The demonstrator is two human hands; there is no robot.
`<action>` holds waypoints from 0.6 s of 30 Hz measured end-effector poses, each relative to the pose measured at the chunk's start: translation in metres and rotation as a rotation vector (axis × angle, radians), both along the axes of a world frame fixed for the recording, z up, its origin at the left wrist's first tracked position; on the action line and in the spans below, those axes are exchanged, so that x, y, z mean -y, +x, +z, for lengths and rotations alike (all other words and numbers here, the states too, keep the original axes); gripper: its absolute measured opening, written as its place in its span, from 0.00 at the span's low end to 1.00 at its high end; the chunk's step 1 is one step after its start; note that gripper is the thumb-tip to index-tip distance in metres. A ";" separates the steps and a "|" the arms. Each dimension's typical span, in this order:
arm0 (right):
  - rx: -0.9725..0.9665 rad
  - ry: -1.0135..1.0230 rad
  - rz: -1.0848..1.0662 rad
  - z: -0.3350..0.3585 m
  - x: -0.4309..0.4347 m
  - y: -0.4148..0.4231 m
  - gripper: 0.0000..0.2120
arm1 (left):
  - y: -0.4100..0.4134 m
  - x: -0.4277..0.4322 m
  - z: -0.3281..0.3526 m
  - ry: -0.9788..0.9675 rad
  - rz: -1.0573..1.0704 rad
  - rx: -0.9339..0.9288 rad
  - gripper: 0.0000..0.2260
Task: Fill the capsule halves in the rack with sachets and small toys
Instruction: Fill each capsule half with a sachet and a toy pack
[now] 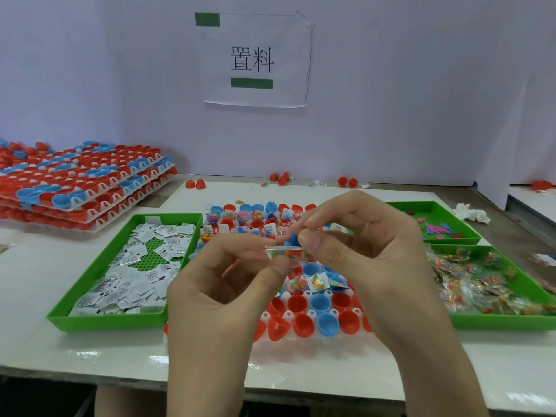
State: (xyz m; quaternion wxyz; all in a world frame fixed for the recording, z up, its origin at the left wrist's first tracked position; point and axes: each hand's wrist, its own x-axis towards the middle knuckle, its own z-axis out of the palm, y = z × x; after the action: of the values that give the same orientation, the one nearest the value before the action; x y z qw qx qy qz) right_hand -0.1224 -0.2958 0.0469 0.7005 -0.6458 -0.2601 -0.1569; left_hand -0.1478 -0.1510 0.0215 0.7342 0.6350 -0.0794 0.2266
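Pinching a clear sachet (288, 253) of coloured bits with both the left grip (228, 284) and the right grip (361, 245), thumb against fingertips at either end, with what looks like a small blue toy (291, 239) pressed alongside. Holding it in the air above the middle of the rack (288, 315), not yet in any cup. Judging from the capsule halves (326, 303): far rows already stuffed with white sachets and toys, a few middle ones carrying clear packets, nearest rows bare. Probably past halfway, with plenty of stock left in the green tray (90, 322) on the surface.
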 end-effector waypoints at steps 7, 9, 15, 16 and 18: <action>-0.155 0.144 0.133 -0.003 -0.004 0.004 0.05 | -0.001 0.003 0.003 -0.059 0.028 0.005 0.08; -0.166 0.135 0.135 -0.003 -0.004 0.004 0.05 | -0.001 0.002 0.003 -0.053 0.040 -0.001 0.08; -0.171 0.076 0.103 -0.003 -0.003 0.005 0.05 | 0.001 0.001 0.003 -0.050 0.048 -0.019 0.12; -0.170 0.059 0.101 -0.002 -0.002 0.005 0.06 | 0.001 0.001 0.004 -0.052 0.046 -0.023 0.12; -0.156 0.014 0.125 0.000 -0.001 0.004 0.08 | 0.000 0.000 0.005 -0.062 0.049 -0.033 0.11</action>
State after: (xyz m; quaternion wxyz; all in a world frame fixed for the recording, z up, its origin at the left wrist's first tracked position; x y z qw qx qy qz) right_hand -0.1186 -0.2947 0.0466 0.7316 -0.6336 -0.2434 -0.0642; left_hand -0.1483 -0.1509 0.0270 0.7490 0.6174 -0.0449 0.2364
